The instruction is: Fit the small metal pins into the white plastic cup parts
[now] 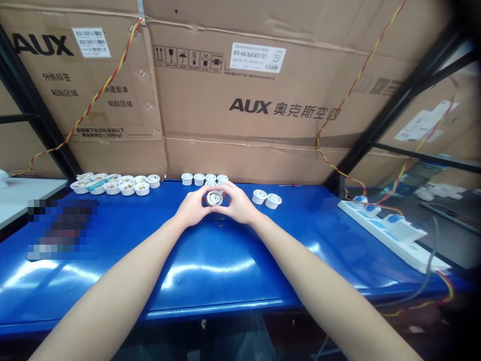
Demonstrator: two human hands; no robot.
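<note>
Between my two hands is a small round white cup (214, 199), tilted so its top faces me, with greyish contents or a lid I cannot make out clearly. My left hand (192, 206) curls around its left side and my right hand (238, 203) around its right, thumbs at the near edge. Right behind my fingers stands a small group of white cups (199, 179), partly hidden. Two more white cups (273, 201) are to the right of my right hand. A few tiny dark pieces (221, 218) lie on the table just below the held cup.
At the back left, several white cups (127, 187) with brownish contents stand close together, a teal item (101, 184) among them. A white power strip (394, 235) lies along the right of the blue table (203, 271). Large cardboard boxes (240, 120) form the back; twisted wires (108, 80) hang down.
</note>
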